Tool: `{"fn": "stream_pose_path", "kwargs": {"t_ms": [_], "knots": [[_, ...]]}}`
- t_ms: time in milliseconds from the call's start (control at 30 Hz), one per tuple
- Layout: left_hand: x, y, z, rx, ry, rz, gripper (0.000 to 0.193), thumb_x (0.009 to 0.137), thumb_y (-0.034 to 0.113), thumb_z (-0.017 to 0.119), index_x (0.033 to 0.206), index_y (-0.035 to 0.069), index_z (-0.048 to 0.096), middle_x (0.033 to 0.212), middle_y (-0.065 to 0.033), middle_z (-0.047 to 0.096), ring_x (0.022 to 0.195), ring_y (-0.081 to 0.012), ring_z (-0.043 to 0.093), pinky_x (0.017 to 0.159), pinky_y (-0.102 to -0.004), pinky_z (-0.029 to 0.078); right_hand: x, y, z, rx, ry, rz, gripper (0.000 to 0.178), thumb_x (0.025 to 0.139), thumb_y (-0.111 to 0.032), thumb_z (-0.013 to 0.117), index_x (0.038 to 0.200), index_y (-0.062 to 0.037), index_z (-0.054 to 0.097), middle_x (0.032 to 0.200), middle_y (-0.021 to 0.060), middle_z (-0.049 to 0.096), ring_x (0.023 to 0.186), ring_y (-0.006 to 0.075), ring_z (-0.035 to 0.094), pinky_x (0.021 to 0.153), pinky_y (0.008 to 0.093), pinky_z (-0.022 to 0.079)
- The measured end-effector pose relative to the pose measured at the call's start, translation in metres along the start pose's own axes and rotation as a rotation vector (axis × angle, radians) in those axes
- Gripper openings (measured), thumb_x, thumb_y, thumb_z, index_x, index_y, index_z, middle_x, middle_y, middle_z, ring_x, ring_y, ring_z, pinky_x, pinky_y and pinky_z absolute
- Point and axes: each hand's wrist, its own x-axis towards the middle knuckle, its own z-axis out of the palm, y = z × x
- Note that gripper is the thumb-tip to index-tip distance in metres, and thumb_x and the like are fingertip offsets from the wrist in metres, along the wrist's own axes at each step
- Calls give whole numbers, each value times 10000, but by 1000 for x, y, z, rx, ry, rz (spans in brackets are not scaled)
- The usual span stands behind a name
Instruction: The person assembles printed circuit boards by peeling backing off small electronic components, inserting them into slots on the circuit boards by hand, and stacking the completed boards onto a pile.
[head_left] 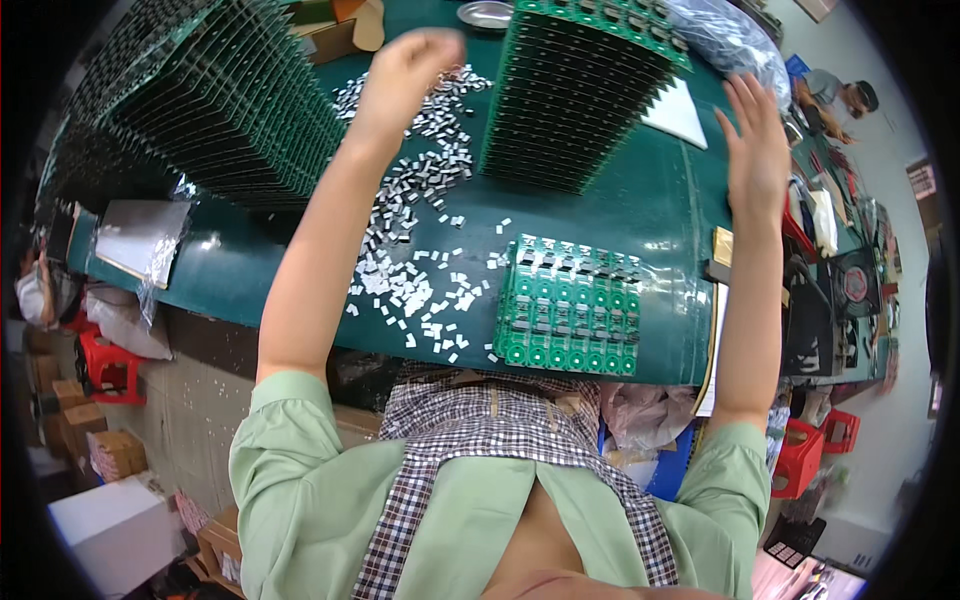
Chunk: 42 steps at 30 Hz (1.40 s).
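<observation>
My left hand (415, 75) is raised over the far end of a heap of small black-and-white pieces (420, 175). Its fingers are curled closed and slightly blurred, so I cannot make out what they hold, if anything. To its right rises a tall stack of green circuit boards (580, 110). Beyond that stack's right side, my right hand (757, 140) is held up with fingers spread and nothing in it. A green circuit board panel (570, 310) with rows of round parts lies near the table's front edge, between my forearms.
Another tall stack of green boards (215, 110) stands at the left of the green table (450, 330). A metal dish (486, 14), a white sheet (677, 113) and clear plastic wrap (735, 40) lie at the back. A co-worker (835, 100) sits at far right. Red stools (108, 368) stand below.
</observation>
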Motion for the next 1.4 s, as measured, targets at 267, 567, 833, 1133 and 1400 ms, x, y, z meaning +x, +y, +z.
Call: {"fn": "stream_pose_path", "kwargs": {"t_ms": [267,567,833,1133,1400], "knots": [[-125,-53,20,703,-424,89,161,736,29,664,893,2,642,834,-132,577,861,-318,559,787,-372,451,-116,-3,-4,-255,-83,92,291,959,-181,465,1126,27,581,1116,127,605,942,172,607,789,286,476],[-175,35,60,-219,-218,-275,293,791,-58,635,1079,-15,603,953,-89,645,904,-145,634,803,-273,515,-187,-10,39,-339,-550,202,372,758,-11,701,1112,4,589,1074,119,586,865,173,633,720,272,528],[-217,41,81,-174,-63,-153,229,762,-54,664,986,-10,643,922,-103,656,848,-170,657,749,-274,542,-221,9,45,-380,-436,96,215,702,15,734,902,0,656,917,113,639,817,189,637,689,270,535],[-220,42,79,-435,-160,-254,172,779,-71,611,942,-32,649,1007,-109,628,918,-156,628,816,-282,526,-224,13,35,-586,-500,-276,186,672,1,737,840,-14,658,836,101,657,742,211,654,617,280,538],[-219,52,83,-413,-150,-335,343,785,-71,588,1123,-16,578,1021,-74,613,960,-145,619,874,-283,501,-226,19,32,-689,-505,-564,218,639,12,735,835,-19,645,840,99,654,683,204,656,543,274,535]]}}
